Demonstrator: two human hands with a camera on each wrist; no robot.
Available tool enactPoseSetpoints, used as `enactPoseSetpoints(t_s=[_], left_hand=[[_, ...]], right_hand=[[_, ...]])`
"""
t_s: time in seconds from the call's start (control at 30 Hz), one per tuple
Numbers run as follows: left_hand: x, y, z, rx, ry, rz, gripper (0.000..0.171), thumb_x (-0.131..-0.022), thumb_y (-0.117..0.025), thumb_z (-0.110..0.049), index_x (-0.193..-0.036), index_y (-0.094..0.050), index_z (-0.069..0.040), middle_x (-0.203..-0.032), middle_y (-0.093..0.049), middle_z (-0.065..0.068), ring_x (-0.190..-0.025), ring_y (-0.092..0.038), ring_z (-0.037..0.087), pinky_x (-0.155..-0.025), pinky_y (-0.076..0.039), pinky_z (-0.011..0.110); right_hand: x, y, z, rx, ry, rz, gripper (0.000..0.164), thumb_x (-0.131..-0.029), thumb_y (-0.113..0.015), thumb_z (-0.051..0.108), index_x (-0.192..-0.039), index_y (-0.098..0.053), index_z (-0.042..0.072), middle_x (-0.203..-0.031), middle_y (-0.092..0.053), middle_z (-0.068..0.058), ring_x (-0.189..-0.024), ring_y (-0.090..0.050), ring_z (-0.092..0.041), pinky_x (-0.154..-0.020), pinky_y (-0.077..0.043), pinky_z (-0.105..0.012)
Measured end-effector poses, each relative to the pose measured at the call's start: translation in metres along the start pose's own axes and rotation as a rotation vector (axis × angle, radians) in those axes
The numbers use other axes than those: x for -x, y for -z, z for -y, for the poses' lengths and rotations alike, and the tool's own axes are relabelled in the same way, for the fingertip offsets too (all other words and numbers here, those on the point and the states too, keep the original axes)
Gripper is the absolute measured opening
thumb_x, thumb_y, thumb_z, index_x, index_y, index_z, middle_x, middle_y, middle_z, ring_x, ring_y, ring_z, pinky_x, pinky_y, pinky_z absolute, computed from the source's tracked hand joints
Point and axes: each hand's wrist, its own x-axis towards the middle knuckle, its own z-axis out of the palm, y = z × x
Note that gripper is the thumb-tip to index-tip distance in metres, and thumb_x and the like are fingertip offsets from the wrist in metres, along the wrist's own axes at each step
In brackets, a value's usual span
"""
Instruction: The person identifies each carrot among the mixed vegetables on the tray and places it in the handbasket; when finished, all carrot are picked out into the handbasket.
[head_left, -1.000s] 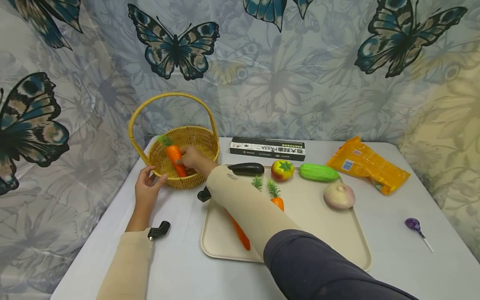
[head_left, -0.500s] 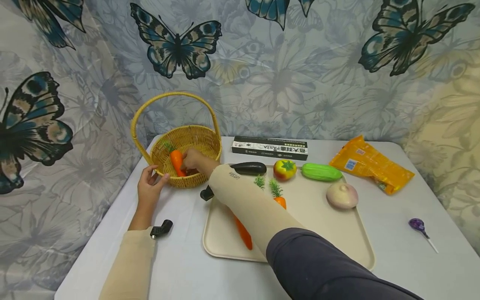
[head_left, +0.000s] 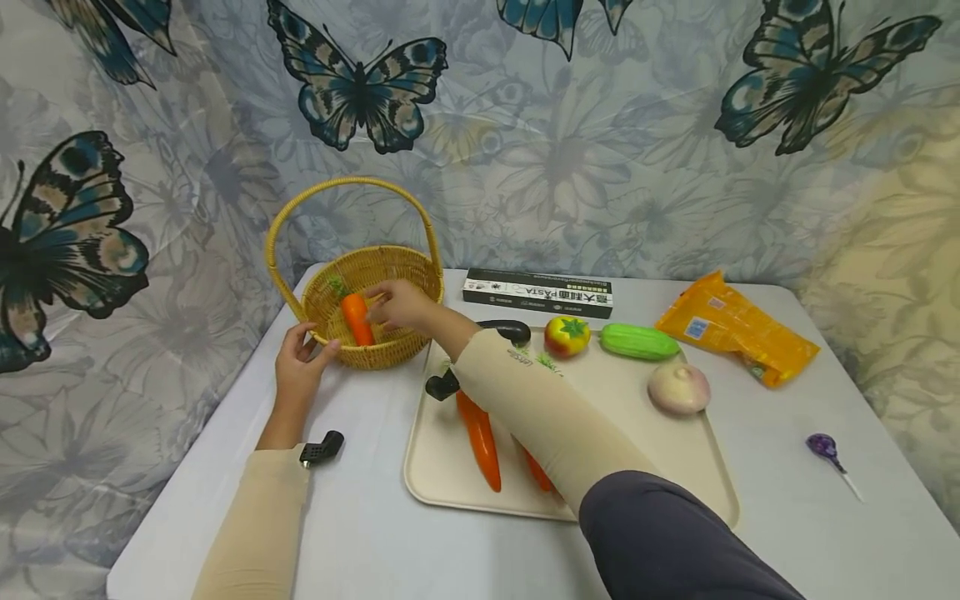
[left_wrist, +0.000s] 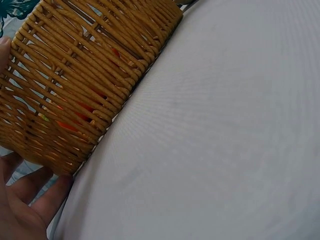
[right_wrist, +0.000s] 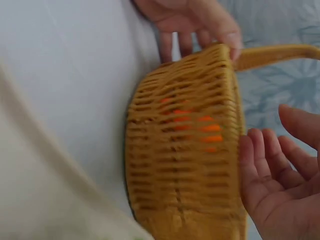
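A yellow wicker basket (head_left: 378, 358) with a tall arched handle stands at the back left. My left hand (head_left: 296, 383) holds its left side, thumb at the rim and fingers against the woven wall. Inside leans an orange carrot (head_left: 357, 320), green top towards the back. My right hand (head_left: 408, 307) is over the basket's rim, to the right of the carrot, fingers loosely bent and thumb apart, holding nothing. In the right wrist view, patches of the carrot (right_wrist: 211, 129) show through the weave, and the right hand (right_wrist: 285, 185) has its palm exposed.
Right of the basket lies a beige tray (head_left: 442, 479) with a long carrot (head_left: 480, 442), another carrot (head_left: 537, 473) partly under my right sleeve, an eggplant (head_left: 513, 332), a red-yellow fruit (head_left: 566, 336), a cucumber (head_left: 637, 342) and an onion (head_left: 678, 389). Beyond: pasta box (head_left: 537, 293), orange packet (head_left: 738, 329), lollipop (head_left: 828, 450).
My right hand has lowered the carrot into the basket, let go of it and drawn back up and to the right. My left hand stays on the basket.
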Motion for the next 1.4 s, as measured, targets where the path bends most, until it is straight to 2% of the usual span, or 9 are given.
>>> enactPoseSetpoints(t_s=[0.17, 0.33, 0.4, 0.53, 0.63, 0.87, 1.0, 1.13, 1.4], left_hand=[[-0.002, 0.005, 0.000, -0.023, 0.011, 0.002, 0.053, -0.088, -0.073, -0.010, -0.129, -0.044, 0.007, -0.154, -0.029, 0.020, -0.132, -0.039, 0.043, -0.096, -0.046, 0.025], [-0.011, 0.011, 0.016, -0.051, 0.021, 0.005, 0.058, -0.089, -0.073, -0.014, -0.135, -0.041, 0.005, -0.155, -0.029, 0.014, -0.134, -0.039, 0.038, -0.103, -0.042, 0.036], [-0.013, 0.012, 0.024, -0.063, 0.031, 0.000, 0.059, -0.089, -0.073, -0.016, -0.136, -0.041, 0.003, -0.155, -0.030, 0.011, -0.134, -0.039, 0.035, -0.105, -0.040, 0.040], [-0.011, 0.013, 0.032, -0.083, 0.044, -0.018, 0.059, -0.089, -0.073, -0.018, -0.136, -0.042, 0.001, -0.155, -0.030, 0.009, -0.134, -0.040, 0.033, -0.106, -0.038, 0.043], [-0.009, 0.013, 0.030, -0.076, 0.051, -0.019, 0.058, -0.089, -0.073, -0.019, -0.136, -0.043, -0.001, -0.156, -0.030, 0.008, -0.135, -0.039, 0.033, -0.105, -0.038, 0.042], [0.001, 0.009, 0.005, -0.087, 0.057, 0.028, 0.052, -0.093, -0.069, -0.023, -0.135, -0.044, -0.005, -0.158, -0.022, 0.015, -0.137, -0.034, 0.038, -0.104, -0.040, 0.040], [0.003, 0.007, 0.000, -0.079, 0.058, 0.034, 0.054, -0.093, -0.069, -0.023, -0.136, -0.043, -0.003, -0.158, -0.021, 0.015, -0.138, -0.034, 0.037, -0.104, -0.041, 0.038], [0.000, 0.005, 0.004, -0.062, 0.057, 0.034, 0.057, -0.092, -0.070, -0.023, -0.136, -0.041, 0.000, -0.159, -0.020, 0.014, -0.137, -0.035, 0.037, -0.101, -0.044, 0.033], [-0.009, 0.005, 0.029, -0.030, 0.043, 0.018, 0.061, -0.091, -0.071, -0.024, -0.138, -0.040, 0.000, -0.159, -0.020, 0.008, -0.137, -0.036, 0.032, -0.097, -0.046, 0.025]], right_hand=[[0.028, 0.018, 0.000, 0.045, 0.035, -0.023, 0.043, -0.093, -0.067, 0.006, -0.134, -0.055, 0.005, -0.103, -0.059, -0.011, -0.105, -0.061, -0.034, -0.086, -0.054, -0.043], [0.055, 0.040, -0.011, 0.178, 0.071, -0.011, 0.043, -0.095, -0.065, 0.012, -0.136, -0.053, 0.005, -0.109, -0.059, -0.010, -0.104, -0.061, -0.034, -0.082, -0.055, -0.040], [0.069, 0.050, -0.018, 0.205, 0.053, -0.029, 0.044, -0.095, -0.065, 0.013, -0.136, -0.053, 0.005, -0.110, -0.059, -0.010, -0.104, -0.061, -0.035, -0.081, -0.055, -0.040], [0.099, 0.069, -0.031, 0.190, 0.004, -0.069, 0.043, -0.094, -0.067, 0.014, -0.134, -0.055, 0.007, -0.111, -0.060, -0.010, -0.104, -0.061, -0.033, -0.084, -0.055, -0.043], [0.119, 0.079, -0.039, 0.162, -0.002, -0.098, 0.042, -0.093, -0.068, 0.014, -0.133, -0.056, 0.008, -0.110, -0.061, -0.010, -0.103, -0.061, -0.031, -0.086, -0.054, -0.046], [0.162, 0.096, -0.054, 0.087, -0.010, -0.154, 0.042, -0.094, -0.065, 0.008, -0.134, -0.053, 0.004, -0.106, -0.061, -0.014, -0.108, -0.058, -0.041, -0.089, -0.051, -0.051], [0.187, 0.104, -0.063, 0.099, -0.039, -0.204, 0.043, -0.094, -0.066, 0.011, -0.135, -0.053, 0.003, -0.108, -0.061, -0.013, -0.105, -0.059, -0.040, -0.087, -0.052, -0.049], [0.214, 0.109, -0.071, 0.095, -0.053, -0.255, 0.048, -0.094, -0.066, 0.012, -0.137, -0.050, -0.001, -0.110, -0.060, -0.015, -0.103, -0.059, -0.038, -0.084, -0.054, -0.045], [0.250, 0.109, -0.095, 0.081, -0.067, -0.383, 0.048, -0.089, -0.069, 0.006, -0.131, -0.051, -0.006, -0.108, -0.059, -0.018, -0.093, -0.064, -0.027, -0.077, -0.057, -0.042]])
